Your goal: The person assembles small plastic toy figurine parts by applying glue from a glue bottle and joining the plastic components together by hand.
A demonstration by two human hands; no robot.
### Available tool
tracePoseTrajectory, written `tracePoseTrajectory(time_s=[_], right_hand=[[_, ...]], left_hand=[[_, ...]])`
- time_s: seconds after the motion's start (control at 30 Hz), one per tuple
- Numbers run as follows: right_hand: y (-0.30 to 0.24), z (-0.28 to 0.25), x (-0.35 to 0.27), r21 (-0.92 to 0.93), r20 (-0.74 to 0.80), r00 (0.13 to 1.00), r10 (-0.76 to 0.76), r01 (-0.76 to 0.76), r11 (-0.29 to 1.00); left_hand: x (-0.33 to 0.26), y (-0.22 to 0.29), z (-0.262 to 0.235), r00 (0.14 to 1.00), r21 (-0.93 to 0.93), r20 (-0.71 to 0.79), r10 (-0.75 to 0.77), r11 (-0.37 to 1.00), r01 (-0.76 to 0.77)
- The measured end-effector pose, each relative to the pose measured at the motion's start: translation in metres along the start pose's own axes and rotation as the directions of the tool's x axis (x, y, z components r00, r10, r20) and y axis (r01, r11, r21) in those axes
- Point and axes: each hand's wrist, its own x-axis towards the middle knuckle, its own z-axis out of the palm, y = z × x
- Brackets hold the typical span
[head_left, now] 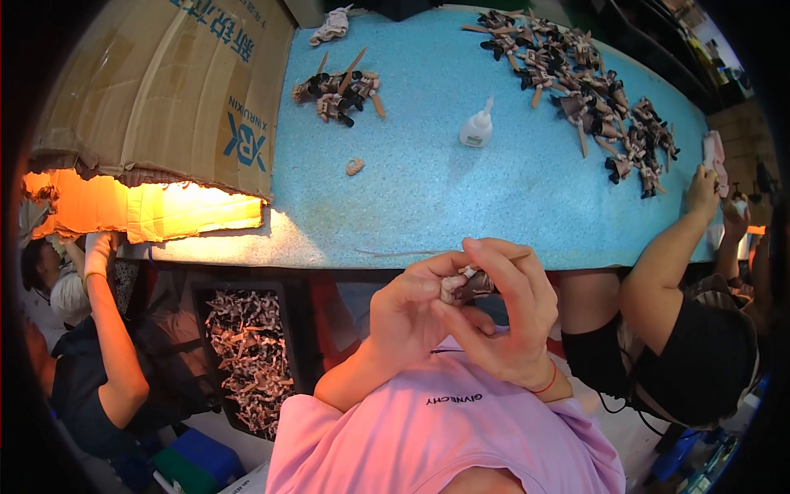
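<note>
Just off the near edge of a blue desk [395, 198], a person in a pink shirt holds a small doll [476, 286] between two bare hands. The left hand [409, 309] has its grip pinched on the doll's pale end; the right hand [517, 305] curls around the brown part from the other side, its grip also closed on the doll. The fingers hide much of it, so fine details cannot be told.

Near the middle of the desk, toward the far edge, stands an upright white squeeze bottle [476, 130] with a narrow tip. A small tan piece [355, 166] lies nearer the left edge. A small heap of dolls [336, 92] sits toward the far left corner, and a long pile of dolls [597, 95] runs from the far edge down the right side.

For this close handwork, it seems best to steady the doll with the left fingertips and let the right make light, small adjustments, pressing squarely rather than twisting. Keeping fingers off its thin parts would likely avoid bending them, and a slight turn toward the light could help show the join.
</note>
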Motion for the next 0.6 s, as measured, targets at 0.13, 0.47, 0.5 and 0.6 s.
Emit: tracePoseTrajectory(time_s=[0.13,0.47,0.5,0.6], right_hand=[[-0.002,-0.005,0.001,-0.087,0.082,0.996,-0.038,0.045,0.995],[-0.008,-0.009,0.007,-0.050,0.083,0.995,-0.048,0.052,0.997],[-0.009,-0.011,0.007,-0.047,0.084,0.995,-0.048,0.052,0.998],[-0.012,-0.013,0.005,0.016,0.121,0.993,0.006,-0.008,1.000]], left_hand=[[-0.002,-0.004,-0.002,0.999,-0.100,0.048,0.017,0.995,-0.012],[-0.002,-0.014,-0.002,0.967,-0.367,0.216,0.136,0.929,-0.049],[-0.003,-0.015,-0.002,0.974,-0.406,0.185,0.130,0.913,-0.045],[0.001,-0.015,-0.001,0.948,-0.406,0.274,0.164,0.913,-0.041]])
